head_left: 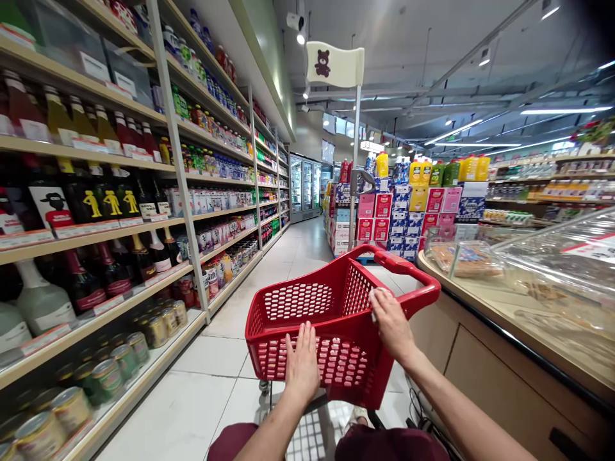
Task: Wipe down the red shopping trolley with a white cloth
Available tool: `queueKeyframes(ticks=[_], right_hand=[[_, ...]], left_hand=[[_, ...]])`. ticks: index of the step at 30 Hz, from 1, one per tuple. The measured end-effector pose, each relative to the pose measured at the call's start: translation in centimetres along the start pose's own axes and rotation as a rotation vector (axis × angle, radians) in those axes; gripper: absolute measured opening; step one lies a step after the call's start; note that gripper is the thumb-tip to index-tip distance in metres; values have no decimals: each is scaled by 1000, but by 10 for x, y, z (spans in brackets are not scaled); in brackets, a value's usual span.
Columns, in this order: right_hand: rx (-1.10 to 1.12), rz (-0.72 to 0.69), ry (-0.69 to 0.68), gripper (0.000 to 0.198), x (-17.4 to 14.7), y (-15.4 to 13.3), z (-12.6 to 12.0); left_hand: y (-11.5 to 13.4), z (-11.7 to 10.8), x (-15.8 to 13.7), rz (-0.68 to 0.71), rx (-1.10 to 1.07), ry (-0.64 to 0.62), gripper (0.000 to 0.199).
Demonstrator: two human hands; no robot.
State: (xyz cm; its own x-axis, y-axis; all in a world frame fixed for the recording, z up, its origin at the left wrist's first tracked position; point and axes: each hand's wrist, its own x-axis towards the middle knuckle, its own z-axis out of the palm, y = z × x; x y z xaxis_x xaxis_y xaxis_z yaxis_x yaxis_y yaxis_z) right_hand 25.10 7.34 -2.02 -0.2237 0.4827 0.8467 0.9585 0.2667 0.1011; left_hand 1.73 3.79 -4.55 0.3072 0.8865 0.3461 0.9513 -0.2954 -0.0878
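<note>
A red plastic shopping cart (331,365) with perforated walls stands sideways in front of me, and its basket looks bare inside. My left hand (303,362) lies flat against the near side wall, fingers straight and pointing up to the rim. My right hand (391,323) is bent over the rim close to the red handle (413,298). A small white cloth or tissue (373,302) shows beneath its fingertips, pressed to the cart. Most of that white piece is hidden by the hand.
Shelves of bottles and cans (110,246) line the left. A food counter with clear covers (519,301) stands close on the right, cables (420,410) on the floor beneath. Stacked drink boxes (382,218) and a bear flag (335,64) on a pole are behind the cart. White tiled floor (206,362) lies between.
</note>
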Motion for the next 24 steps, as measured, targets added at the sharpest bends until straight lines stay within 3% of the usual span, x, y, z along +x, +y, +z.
queueKeyframes(ticks=[4,10,15,20,24], right_hand=[[125,-164,-37,47,-4,-21,12],[134,26,33,56,-6,-36,19],[246,-144,-42,50,-10,-79,34],[260,22,25,53,-7,-90,39],[310,-117,-27,49,-10,-131,51]], left_hand=[[-6,-2,-2,-5,-7,-13,72],[-20,-2,-7,-61,-15,-33,73],[-35,2,-14,-62,-21,-30,72],[-59,8,-25,-158,1,8,72],[-71,12,-31,-125,16,22,72]])
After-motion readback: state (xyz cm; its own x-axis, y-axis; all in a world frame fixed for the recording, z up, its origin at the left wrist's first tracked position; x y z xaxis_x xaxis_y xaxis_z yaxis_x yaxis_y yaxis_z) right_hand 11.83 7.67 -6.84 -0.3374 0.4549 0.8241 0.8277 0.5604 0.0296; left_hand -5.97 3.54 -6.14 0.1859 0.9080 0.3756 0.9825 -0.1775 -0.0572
